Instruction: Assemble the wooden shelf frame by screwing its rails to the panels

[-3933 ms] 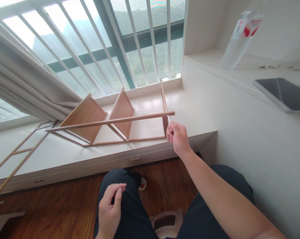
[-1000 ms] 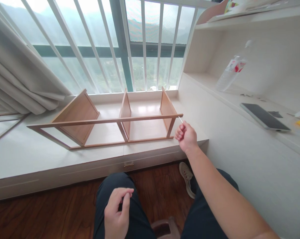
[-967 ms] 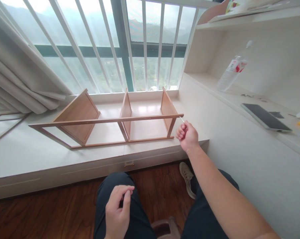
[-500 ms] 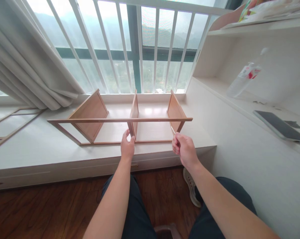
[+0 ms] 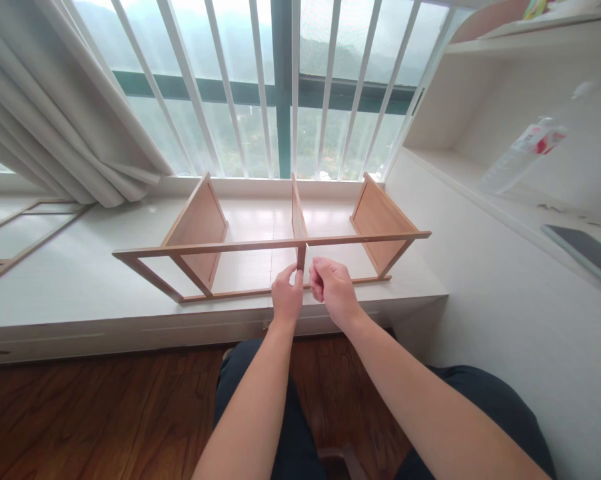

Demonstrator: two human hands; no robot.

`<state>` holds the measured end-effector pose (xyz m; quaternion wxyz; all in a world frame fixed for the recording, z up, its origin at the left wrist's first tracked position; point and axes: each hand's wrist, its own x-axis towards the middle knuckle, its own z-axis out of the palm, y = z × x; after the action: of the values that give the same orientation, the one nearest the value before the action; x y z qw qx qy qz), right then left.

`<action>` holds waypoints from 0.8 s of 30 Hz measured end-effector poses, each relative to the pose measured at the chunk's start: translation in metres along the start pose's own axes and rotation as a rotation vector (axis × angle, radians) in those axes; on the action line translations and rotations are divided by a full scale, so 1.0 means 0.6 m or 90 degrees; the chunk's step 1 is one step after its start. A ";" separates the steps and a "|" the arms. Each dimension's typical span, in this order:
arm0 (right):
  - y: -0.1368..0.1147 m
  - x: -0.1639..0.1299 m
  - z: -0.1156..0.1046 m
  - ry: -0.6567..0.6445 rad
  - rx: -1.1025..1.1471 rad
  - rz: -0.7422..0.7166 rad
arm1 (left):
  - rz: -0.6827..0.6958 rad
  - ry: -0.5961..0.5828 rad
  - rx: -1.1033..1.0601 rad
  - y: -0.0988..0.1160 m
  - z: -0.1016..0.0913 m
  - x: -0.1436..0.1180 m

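Observation:
A brown wooden shelf frame [image 5: 330,239] rests on the white window ledge, with upright panels between two long rails. The middle panel [image 5: 298,210] stands in front of me. My left hand [image 5: 286,297] grips the near edge of that panel, thumb and fingers on either side. Right beside it, my right hand [image 5: 332,287] is closed around a thin, light-coloured rod [image 5: 308,249], mostly hidden in the fingers. The rod's tip points up towards the spot where the panel meets the upper rail. I cannot make out whether it touches the wood.
Another wooden frame [image 5: 28,213] lies flat on the ledge at the left, near the grey curtain [image 5: 80,120]. White bars [image 5: 218,73] stand behind the ledge. To the right, a shelf holds a plastic bottle [image 5: 523,157] and a phone [image 5: 583,252].
My right hand has moved left with the rod, from the right-hand panel to the middle panel. The left hand has closed on the middle panel. The shelf frame sits slightly turned.

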<state>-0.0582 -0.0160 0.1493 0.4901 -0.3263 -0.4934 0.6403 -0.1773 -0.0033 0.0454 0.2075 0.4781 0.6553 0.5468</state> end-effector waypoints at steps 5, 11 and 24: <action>0.009 0.003 -0.011 0.044 0.004 0.010 | 0.008 -0.011 -0.012 0.004 0.010 -0.004; 0.013 0.006 -0.020 0.043 -0.007 0.002 | -0.003 0.007 -0.029 0.012 0.017 -0.008; 0.020 0.006 -0.018 0.053 -0.034 -0.007 | -0.020 0.033 -0.054 0.011 0.024 -0.006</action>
<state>-0.0534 -0.0096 0.1352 0.5050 -0.3626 -0.4913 0.6101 -0.1618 0.0005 0.0460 0.2194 0.4442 0.6441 0.5828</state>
